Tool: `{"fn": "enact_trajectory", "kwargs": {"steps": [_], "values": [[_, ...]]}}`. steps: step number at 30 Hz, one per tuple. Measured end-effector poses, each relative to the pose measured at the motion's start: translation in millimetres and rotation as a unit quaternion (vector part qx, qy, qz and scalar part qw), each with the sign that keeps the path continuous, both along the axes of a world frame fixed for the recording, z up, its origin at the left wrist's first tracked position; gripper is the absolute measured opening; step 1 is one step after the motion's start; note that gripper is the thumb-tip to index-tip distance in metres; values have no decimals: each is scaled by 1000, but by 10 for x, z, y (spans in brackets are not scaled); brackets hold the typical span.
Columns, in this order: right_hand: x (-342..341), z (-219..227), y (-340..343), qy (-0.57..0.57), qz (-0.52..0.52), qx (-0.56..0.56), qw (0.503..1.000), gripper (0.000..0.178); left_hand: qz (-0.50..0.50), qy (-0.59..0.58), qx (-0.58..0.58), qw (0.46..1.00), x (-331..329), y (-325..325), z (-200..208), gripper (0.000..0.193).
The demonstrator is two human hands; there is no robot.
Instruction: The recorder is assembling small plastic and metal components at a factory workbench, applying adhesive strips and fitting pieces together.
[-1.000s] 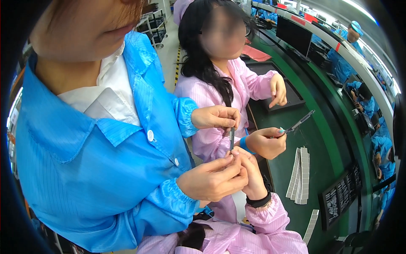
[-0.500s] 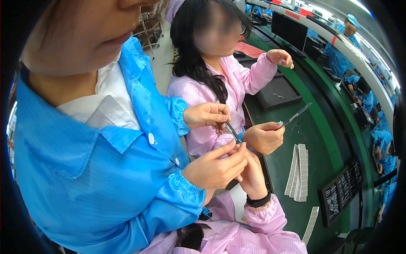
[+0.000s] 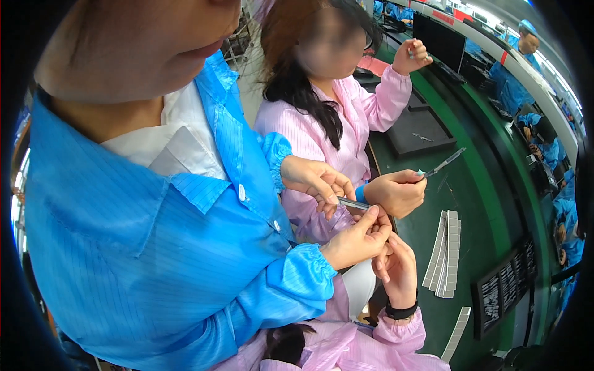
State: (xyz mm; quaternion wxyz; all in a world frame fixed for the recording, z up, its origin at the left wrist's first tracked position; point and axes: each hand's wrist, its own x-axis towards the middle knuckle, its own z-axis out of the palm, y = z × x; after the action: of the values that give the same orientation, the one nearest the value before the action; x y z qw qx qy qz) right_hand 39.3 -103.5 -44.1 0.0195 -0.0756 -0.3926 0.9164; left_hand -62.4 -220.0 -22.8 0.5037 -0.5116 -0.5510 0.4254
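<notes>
My left hand [image 3: 399, 266], with a black band at the wrist, rises from the lower edge in a pink sleeve. Its fingers are loosely bent and apart, and I see nothing held in them. Just beyond its fingertips is a hand [image 3: 360, 240] of the person in the blue coat. Between that hand and the same person's other hand [image 3: 318, 182] runs a slim dark tool [image 3: 352, 203], tweezers-like; its exact kind is unclear. Whether my fingertips touch that person's hand I cannot tell. My right hand is out of view.
Behind, a co-worker in pink holds a thin pen-like tool [image 3: 445, 162]. The green bench [image 3: 476, 210] bears stacked pale segmented strips [image 3: 443, 253], a single strip [image 3: 456, 334], a black tray of small parts [image 3: 504, 287] and a dark flat tray [image 3: 421, 139].
The blue-coated person's hands have moved right in the picture with the dark tool and tilted it flatter. My left hand has shifted right and lower. The co-worker's far hand has risen.
</notes>
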Motion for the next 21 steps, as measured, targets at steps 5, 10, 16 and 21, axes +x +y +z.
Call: {"fn": "enact_trajectory", "kwargs": {"steps": [5, 10, 16, 21], "values": [[93, -79, 28, -6, -35, -20, 999, 33, 20, -22, 25, 999, 32, 0, -142, 22], [120, -140, 65, -29, -39, -30, 998, 32, 21, -3, -19, 1000, 39, 2, -102, 23], [118, -49, -5, -26, -48, -38, 998, 31, 35, -2, -78, 996, 33, -56, -54, 21], [141, -58, 15, -27, -49, -43, 998, 31, 35, 17, -89, 995, 26, -33, -82, 19]]}}
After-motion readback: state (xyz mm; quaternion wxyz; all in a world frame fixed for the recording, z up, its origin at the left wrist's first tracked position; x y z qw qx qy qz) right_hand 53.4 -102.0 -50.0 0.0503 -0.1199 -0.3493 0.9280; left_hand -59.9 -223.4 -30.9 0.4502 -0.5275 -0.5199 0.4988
